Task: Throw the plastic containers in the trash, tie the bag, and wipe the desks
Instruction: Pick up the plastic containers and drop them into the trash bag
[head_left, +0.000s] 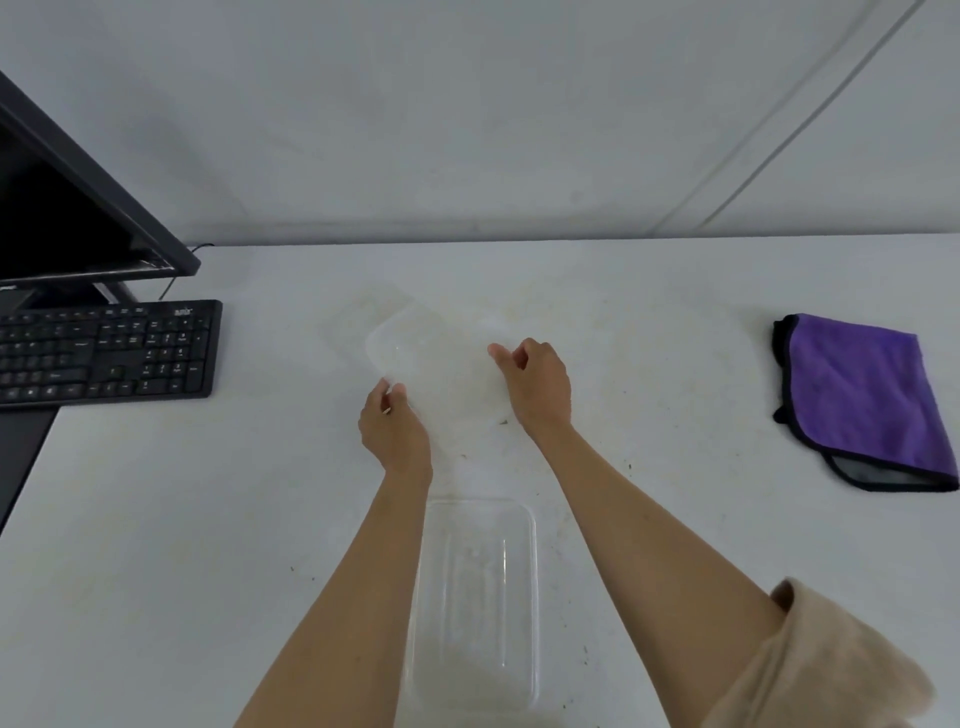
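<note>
Gripping from both sides, the left hand (395, 428) and right hand (537, 387) have their fingers curled onto the edges of a clear plastic container (436, 364), blurred, mid-tabletop (649, 364). A second clear container (475, 603) lies flat nearer the person, between the forearms. Off right, well apart, sits a folded purple cloth (865, 400). Far left, a black keyboard (104, 353) rests in front of a monitor (67, 208).
</note>
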